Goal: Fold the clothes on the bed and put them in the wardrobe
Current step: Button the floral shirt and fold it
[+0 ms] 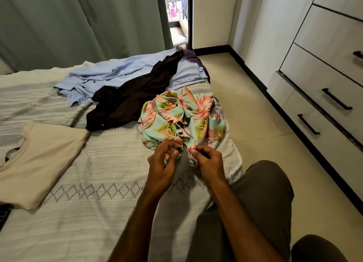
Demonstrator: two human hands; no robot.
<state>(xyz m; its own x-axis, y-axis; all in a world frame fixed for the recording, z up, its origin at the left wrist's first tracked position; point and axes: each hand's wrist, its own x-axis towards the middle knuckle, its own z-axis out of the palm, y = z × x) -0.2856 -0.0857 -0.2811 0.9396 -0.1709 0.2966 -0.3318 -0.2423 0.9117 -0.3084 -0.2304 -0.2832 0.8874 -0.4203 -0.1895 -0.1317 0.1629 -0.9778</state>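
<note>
A crumpled floral shirt (182, 118), mint with pink and yellow leaves, lies near the right edge of the bed (94, 206). My left hand (164, 163) pinches its near hem on the left side. My right hand (208, 162) pinches the hem just to the right, a small gap between the two hands. A dark brown garment (133, 98) stretches diagonally behind it. A light blue shirt (102, 76) is spread at the far side. A beige T-shirt (41, 163) lies flat at the left. The wardrobe (326, 69) with drawers stands at the right.
A strip of tiled floor (245, 108) runs between bed and wardrobe. Green curtains (78, 21) hang behind the bed, beside an open balcony door (176, 15). A purple cloth (191, 56) peeks out at the bed's far corner. My knees in olive trousers (261, 202) are at the bottom right.
</note>
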